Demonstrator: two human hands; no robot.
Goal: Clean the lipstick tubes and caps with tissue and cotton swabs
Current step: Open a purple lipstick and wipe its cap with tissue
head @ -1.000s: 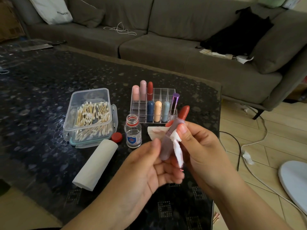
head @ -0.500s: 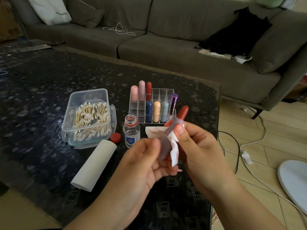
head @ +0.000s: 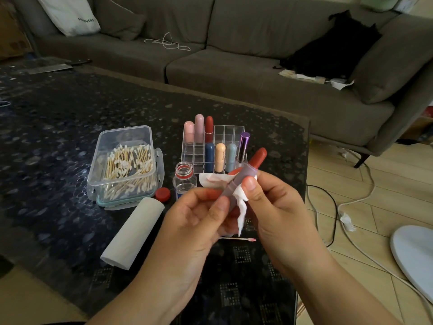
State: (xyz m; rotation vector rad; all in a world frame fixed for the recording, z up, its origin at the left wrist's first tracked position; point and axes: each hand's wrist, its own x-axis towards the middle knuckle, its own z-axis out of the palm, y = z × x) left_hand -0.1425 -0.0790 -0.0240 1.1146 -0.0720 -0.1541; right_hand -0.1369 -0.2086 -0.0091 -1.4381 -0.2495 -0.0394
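The fingers of the right hand [head: 276,207] press a soft white tissue [head: 241,202] on the smooth round lipstick tube [head: 236,184]; the left hand [head: 196,219] pinches its low end, above the tabletop's [head: 58,137] near right corner. This looks like wiping. Next, rub gently and turn it. Cotton swabs [head: 127,170] fill a clear box.

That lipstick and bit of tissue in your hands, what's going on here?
A person is cleaning lipsticks at a dark patterned table. The left hand holds a frosted translucent lipstick tube with a red end, while the right hand presses a small white tissue piece against it. A clear acrylic organizer holds seven more lipsticks. Nearby sit a clear plastic box of cotton swabs, an open small glass bottle, its red cap and a white tissue roll.
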